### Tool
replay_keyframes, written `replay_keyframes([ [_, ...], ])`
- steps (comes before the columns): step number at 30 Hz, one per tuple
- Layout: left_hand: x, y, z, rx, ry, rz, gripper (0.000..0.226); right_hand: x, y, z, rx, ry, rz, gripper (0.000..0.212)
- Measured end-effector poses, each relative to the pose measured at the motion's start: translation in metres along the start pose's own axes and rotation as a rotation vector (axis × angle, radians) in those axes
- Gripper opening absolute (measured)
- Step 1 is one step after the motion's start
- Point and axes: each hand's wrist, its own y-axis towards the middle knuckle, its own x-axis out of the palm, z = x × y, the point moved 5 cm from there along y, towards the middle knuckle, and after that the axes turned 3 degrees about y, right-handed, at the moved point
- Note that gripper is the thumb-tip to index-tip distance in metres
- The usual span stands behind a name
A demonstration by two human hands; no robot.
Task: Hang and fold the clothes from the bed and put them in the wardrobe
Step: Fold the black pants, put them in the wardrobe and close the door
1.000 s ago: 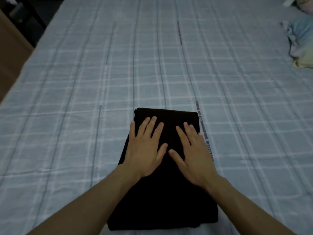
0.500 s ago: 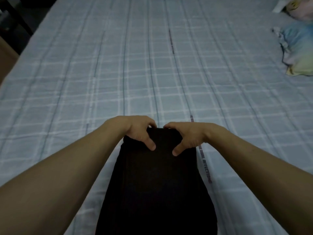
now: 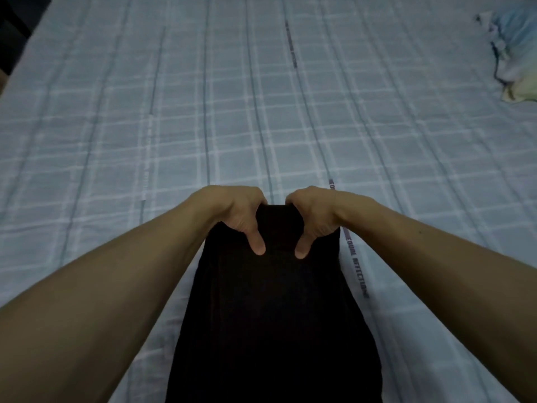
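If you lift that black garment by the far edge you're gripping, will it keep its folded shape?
Probably not. The black garment looks like soft cloth, so it will likely droop below the left hand and right hand. Its layers may slide apart. On the checked bedsheet it should drag, not roll.

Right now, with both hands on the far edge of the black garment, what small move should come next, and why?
Probably draw that edge toward the body to fold it over: the left hand and right hand grip the black garment lying long on the bed sheet.
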Motion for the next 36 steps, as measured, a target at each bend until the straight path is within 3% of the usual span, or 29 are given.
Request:
replay_keyframes([
  [8,-0.013,-0.098,0.029,0.029,0.116,0.520,0.051,-0.029,-0.093,-0.035,0.002,-0.155,0.376,0.059],
  [13,-0.061,-0.203,0.064,0.068,0.314,1.049,0.042,-0.089,-0.184,-0.077,-0.046,-0.313,0.856,0.061],
  [16,-0.074,-0.265,0.082,0.168,0.414,1.340,0.030,-0.106,-0.240,-0.102,-0.120,-0.323,1.102,0.045],
  [18,-0.069,-0.296,0.085,0.232,0.448,1.497,0.017,-0.100,-0.268,-0.116,-0.193,-0.315,1.239,0.037],
  [21,-0.040,-0.324,0.081,0.260,0.519,1.711,0.010,-0.069,-0.292,-0.131,-0.294,-0.319,1.413,0.043],
  [23,0.000,-0.326,0.075,0.265,0.552,1.780,0.009,-0.031,-0.292,-0.130,-0.323,-0.317,1.476,0.042],
  [25,0.057,-0.314,0.064,0.260,0.531,1.738,0.012,0.024,-0.280,-0.119,-0.338,-0.299,1.437,0.041],
  [27,0.123,-0.293,0.050,0.226,0.497,1.538,0.019,0.093,-0.261,-0.107,-0.335,-0.275,1.263,0.047],
  [30,0.227,-0.253,0.031,0.150,0.525,0.930,0.061,0.201,-0.231,-0.094,-0.246,-0.333,0.766,0.070],
  [32,0.272,-0.244,0.019,0.130,0.503,0.654,0.073,0.251,-0.224,-0.088,-0.178,-0.337,0.469,0.080],
  [34,0.286,-0.247,0.011,0.164,0.423,0.598,0.066,0.274,-0.226,-0.084,-0.151,-0.260,0.338,0.078],
  [36,0.282,-0.251,0.004,0.203,0.317,0.646,0.055,0.271,-0.231,-0.084,-0.166,-0.204,0.415,0.071],
])
